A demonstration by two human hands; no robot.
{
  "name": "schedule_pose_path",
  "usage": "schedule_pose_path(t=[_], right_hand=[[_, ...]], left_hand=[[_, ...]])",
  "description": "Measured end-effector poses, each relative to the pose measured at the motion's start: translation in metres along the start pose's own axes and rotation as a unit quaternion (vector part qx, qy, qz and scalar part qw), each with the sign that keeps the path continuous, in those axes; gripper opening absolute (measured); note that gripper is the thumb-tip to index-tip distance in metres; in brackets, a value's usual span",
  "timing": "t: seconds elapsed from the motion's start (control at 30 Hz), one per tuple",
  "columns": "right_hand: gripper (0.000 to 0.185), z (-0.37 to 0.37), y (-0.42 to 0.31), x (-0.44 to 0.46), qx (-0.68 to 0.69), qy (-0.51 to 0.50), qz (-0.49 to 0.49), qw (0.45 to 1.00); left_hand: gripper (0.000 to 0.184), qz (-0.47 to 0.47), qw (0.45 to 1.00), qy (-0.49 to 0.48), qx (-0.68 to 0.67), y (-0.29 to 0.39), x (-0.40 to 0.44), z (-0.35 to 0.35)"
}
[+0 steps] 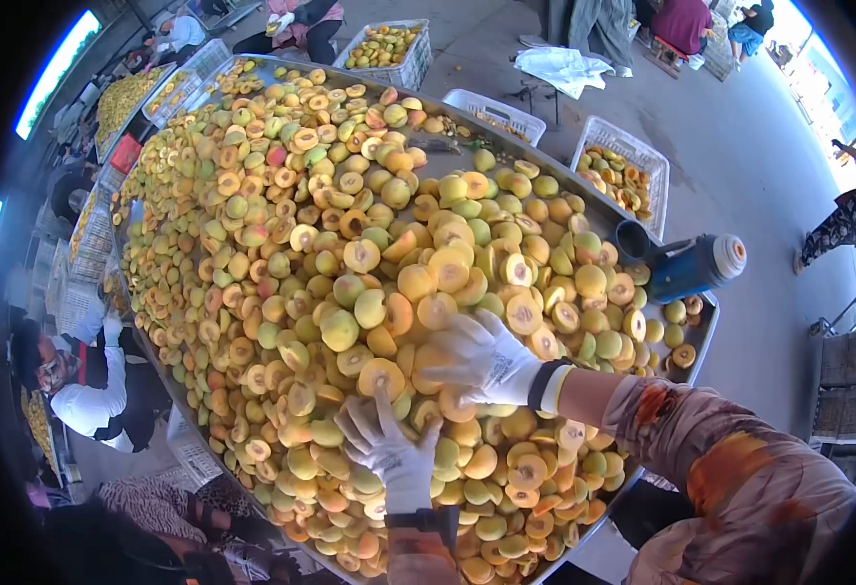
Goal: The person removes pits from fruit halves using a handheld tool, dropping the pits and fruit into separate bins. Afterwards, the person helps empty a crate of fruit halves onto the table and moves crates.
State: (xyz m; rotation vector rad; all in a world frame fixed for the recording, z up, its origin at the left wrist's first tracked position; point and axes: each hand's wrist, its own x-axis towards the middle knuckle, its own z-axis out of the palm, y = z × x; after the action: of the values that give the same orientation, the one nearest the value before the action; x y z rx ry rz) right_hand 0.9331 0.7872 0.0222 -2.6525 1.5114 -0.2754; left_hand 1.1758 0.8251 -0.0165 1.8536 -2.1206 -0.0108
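Note:
A large heap of yellow peaches [340, 330], many cut in half with pale or brownish centres showing, covers a metal table [711, 327]. My left hand [394, 450], in a white glove, rests on the near part of the heap. Its fingers are spread and point away from me, beside a cut peach half [381, 377]. To its right, my right hand [486, 363], also gloved in white, reaches in from the side. Its fingers are apart and lie over several halves. Neither palm shows, and I see no fruit gripped in either hand.
A blue flask [686, 271] lies on the table's right rim by a dark cup [633, 239]. White crates with fruit [664, 185] stand on the floor [740, 195] beyond. A person in white sleeves [91, 405] is at the left. Other people are farther back.

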Motion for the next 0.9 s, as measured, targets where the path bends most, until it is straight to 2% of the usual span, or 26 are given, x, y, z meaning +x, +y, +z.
schedule_pose_path(t=[0.03, 0.07, 0.1, 0.2, 0.23, 0.3, 0.37, 0.4, 0.43, 0.5, 0.57, 0.63, 0.7, 0.77, 0.83, 0.87, 0.9], right_hand=[[0.075, 0.005, 0.01, 0.015, -0.015, -0.009, -0.002, 1.0], [0.077, 0.012, 0.019, 0.026, 0.034, 0.006, 0.008, 0.999], [0.077, 0.016, 0.025, 0.035, 0.038, 0.023, 0.009, 0.999], [0.074, 0.038, 0.06, 0.071, -0.016, 0.018, -0.007, 1.0], [0.07, 0.034, 0.067, 0.077, 0.009, 0.024, 0.009, 1.0], [0.062, 0.04, 0.088, 0.096, -0.04, -0.027, 0.057, 0.997], [0.059, 0.052, 0.104, 0.123, -0.021, -0.017, 0.127, 0.992], [0.061, 0.058, 0.116, 0.132, -0.083, -0.019, 0.138, 0.987], [0.058, 0.061, 0.128, 0.139, -0.082, -0.03, 0.153, 0.984], [0.053, 0.066, 0.164, 0.152, -0.033, -0.079, 0.193, 0.978], [0.053, 0.077, 0.193, 0.157, -0.023, -0.087, 0.207, 0.974], [0.054, 0.08, 0.204, 0.148, 0.119, -0.017, 0.159, 0.98], [0.055, 0.049, 0.174, 0.128, 0.151, -0.012, 0.207, 0.967], [0.057, 0.031, 0.118, 0.098, 0.056, 0.081, 0.118, 0.988], [0.06, 0.022, 0.044, 0.07, 0.0, -0.021, 0.024, 0.999], [0.065, 0.038, 0.034, 0.055, -0.1, -0.046, -0.007, 0.994], [0.067, 0.04, 0.027, 0.051, -0.117, -0.077, 0.011, 0.99]], left_hand=[[0.103, 0.004, 0.999, 0.039, 0.001, 0.005, 0.016, 0.017], [0.1, -0.017, 0.999, 0.029, 0.006, 0.0, 0.041, 0.03], [0.093, -0.061, 0.997, -0.012, 0.036, 0.006, 0.066, 0.023], [0.082, -0.085, 0.991, -0.094, 0.042, 0.011, 0.136, 0.039], [0.08, -0.082, 0.987, -0.129, 0.05, 0.012, 0.152, 0.043], [0.075, -0.069, 0.985, -0.149, 0.041, 0.024, 0.176, 0.054], [0.072, -0.058, 0.989, -0.124, 0.053, 0.042, 0.192, 0.066], [0.071, -0.027, 0.992, -0.124, 0.02, 0.051, 0.198, 0.084], [0.069, -0.005, 0.992, -0.127, -0.007, 0.055, 0.198, 0.1], [0.066, -0.002, 0.991, -0.098, -0.093, 0.068, 0.19, 0.125], [0.064, -0.025, 0.969, -0.057, -0.239, 0.08, 0.172, 0.125], [0.058, -0.049, 0.92, -0.173, -0.347, 0.079, 0.151, 0.086], [0.053, 0.004, 0.872, -0.066, -0.484, 0.072, 0.106, 0.073], [0.05, 0.028, 0.949, 0.044, -0.31, 0.043, 0.054, 0.018], [0.048, -0.086, 0.989, 0.061, -0.102, 0.001, 0.007, 0.001], [0.052, -0.134, 0.987, 0.05, -0.078, -0.025, -0.02, 0.019], [0.058, -0.113, 0.993, -0.014, 0.02, -0.031, -0.036, 0.025]])
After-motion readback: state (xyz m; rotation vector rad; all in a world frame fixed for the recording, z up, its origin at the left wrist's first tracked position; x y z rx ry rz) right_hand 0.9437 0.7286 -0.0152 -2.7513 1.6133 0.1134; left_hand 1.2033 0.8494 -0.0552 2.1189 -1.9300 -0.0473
